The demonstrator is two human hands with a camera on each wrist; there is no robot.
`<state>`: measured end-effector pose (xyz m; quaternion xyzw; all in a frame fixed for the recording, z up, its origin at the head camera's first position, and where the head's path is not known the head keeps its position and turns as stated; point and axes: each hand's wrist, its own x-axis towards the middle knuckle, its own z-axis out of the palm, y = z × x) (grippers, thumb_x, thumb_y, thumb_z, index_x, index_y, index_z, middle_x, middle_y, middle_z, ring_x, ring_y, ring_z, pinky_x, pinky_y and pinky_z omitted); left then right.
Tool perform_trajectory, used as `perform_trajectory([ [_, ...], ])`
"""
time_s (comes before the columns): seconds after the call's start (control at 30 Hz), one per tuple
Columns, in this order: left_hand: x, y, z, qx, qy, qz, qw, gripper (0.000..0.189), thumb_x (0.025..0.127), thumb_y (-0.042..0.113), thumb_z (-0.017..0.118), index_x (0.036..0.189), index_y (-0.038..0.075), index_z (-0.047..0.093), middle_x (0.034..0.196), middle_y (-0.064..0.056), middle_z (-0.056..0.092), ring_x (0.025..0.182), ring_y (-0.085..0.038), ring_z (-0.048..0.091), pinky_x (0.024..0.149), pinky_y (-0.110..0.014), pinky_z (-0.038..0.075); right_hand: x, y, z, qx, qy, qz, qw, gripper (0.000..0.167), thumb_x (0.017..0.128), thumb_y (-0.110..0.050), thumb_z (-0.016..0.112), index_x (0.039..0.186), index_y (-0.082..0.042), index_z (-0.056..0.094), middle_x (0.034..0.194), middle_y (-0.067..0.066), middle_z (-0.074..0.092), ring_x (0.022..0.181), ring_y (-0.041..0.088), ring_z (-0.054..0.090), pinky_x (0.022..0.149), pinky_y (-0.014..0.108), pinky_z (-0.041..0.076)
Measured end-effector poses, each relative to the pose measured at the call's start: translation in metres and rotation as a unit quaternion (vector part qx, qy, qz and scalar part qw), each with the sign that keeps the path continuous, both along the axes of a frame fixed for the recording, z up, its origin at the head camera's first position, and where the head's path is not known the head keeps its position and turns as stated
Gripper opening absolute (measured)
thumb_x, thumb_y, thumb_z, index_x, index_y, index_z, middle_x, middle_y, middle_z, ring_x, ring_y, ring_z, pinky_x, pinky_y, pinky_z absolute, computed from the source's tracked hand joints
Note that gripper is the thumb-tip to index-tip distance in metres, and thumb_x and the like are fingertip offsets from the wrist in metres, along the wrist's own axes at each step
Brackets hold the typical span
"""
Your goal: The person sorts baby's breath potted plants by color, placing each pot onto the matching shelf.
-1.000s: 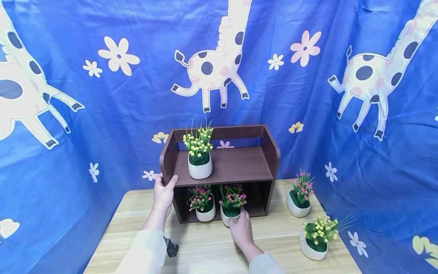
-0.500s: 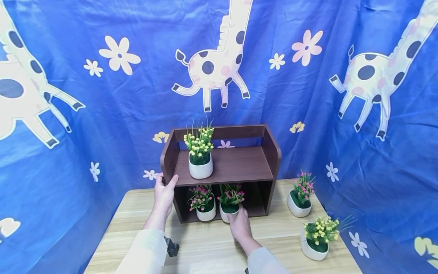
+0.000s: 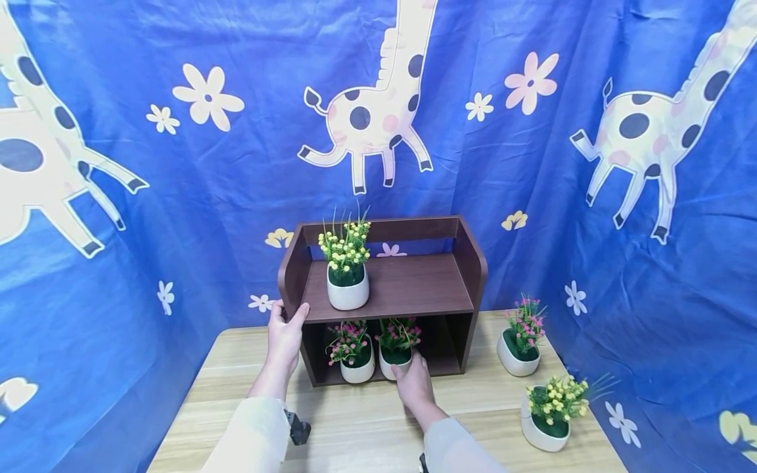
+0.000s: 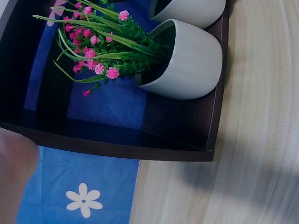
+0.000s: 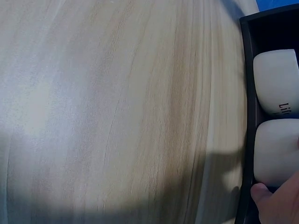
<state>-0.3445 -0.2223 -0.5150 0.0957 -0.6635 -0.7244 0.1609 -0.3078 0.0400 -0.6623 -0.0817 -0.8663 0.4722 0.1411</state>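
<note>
My left hand grips the left side of a dark brown two-tier shelf, thumb over the upper board's front corner. In the lower tier, my right hand holds a white pot of pink artificial flowers at its front right; the thumb shows against it in the right wrist view. Just left of it sits another pink-flowered pot, also in the lower tier, and its lettering shows in the right wrist view. A yellow-flowered pot stands on the upper tier's left part.
On the wooden table, right of the shelf, stand a pink-flowered pot and, nearer, a yellow-flowered pot. A blue curtain printed with giraffes and flowers surrounds the table's back and sides.
My right hand has moved the pink-flowered pot slightly left and deeper into the lower tier, closer to its neighbour. My left hand has stayed on the shelf's side.
</note>
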Motion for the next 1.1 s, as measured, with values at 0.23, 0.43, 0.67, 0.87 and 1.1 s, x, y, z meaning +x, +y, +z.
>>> perform_trajectory([
  [0.23, -0.001, 0.001, 0.001, -0.003, 0.005, -0.002, 1.0000, 0.022, 0.106, 0.019, 0.070, 0.119, 0.026, 0.053, 0.114, 0.014, 0.057, 0.110, -0.004, 0.054, 0.099, -0.016, 0.042, 0.001, -0.001, 0.013, 0.001, -0.028, -0.007, 0.9996, 0.066, 0.094, -0.021, 0.084, 0.145, 0.008, 0.053, 0.139, 0.031, 0.063, 0.132, 0.048, 0.063, 0.114, 0.060, 0.051],
  [0.43, -0.002, 0.001, -0.001, 0.002, 0.003, 0.001, 1.0000, 0.024, 0.106, 0.020, 0.071, 0.120, 0.027, 0.053, 0.114, 0.014, 0.056, 0.111, -0.004, 0.054, 0.100, -0.015, 0.042, 0.003, 0.000, 0.012, 0.006, -0.019, -0.004, 0.9998, 0.068, 0.093, -0.026, 0.085, 0.145, 0.007, 0.054, 0.137, 0.030, 0.065, 0.128, 0.048, 0.065, 0.112, 0.060, 0.053],
  [0.67, -0.006, -0.004, -0.006, 0.007, -0.006, -0.005, 0.9999, 0.025, 0.106, 0.019, 0.070, 0.122, 0.026, 0.053, 0.114, 0.016, 0.056, 0.111, -0.002, 0.054, 0.099, -0.015, 0.042, 0.005, 0.002, 0.003, 0.015, -0.011, -0.010, 0.9998, 0.076, 0.090, -0.029, 0.086, 0.148, 0.006, 0.053, 0.137, 0.032, 0.064, 0.128, 0.048, 0.064, 0.111, 0.060, 0.053],
  [0.87, -0.008, -0.005, -0.008, 0.007, -0.005, -0.003, 1.0000, 0.025, 0.106, 0.018, 0.070, 0.122, 0.026, 0.053, 0.113, 0.016, 0.057, 0.109, -0.002, 0.055, 0.099, -0.015, 0.042, 0.011, 0.002, -0.003, 0.008, -0.015, -0.029, 0.9994, 0.074, 0.090, -0.031, 0.086, 0.150, 0.000, 0.055, 0.137, 0.028, 0.064, 0.128, 0.045, 0.066, 0.110, 0.058, 0.054],
  [1.1, -0.007, -0.005, -0.007, 0.008, -0.003, -0.003, 1.0000, 0.024, 0.106, 0.018, 0.070, 0.121, 0.026, 0.053, 0.113, 0.015, 0.056, 0.109, -0.002, 0.054, 0.098, -0.016, 0.042, 0.021, 0.005, -0.004, 0.022, -0.026, -0.051, 0.9981, 0.069, 0.090, -0.033, 0.087, 0.148, -0.005, 0.060, 0.137, 0.025, 0.065, 0.121, 0.046, 0.067, 0.104, 0.061, 0.055],
])
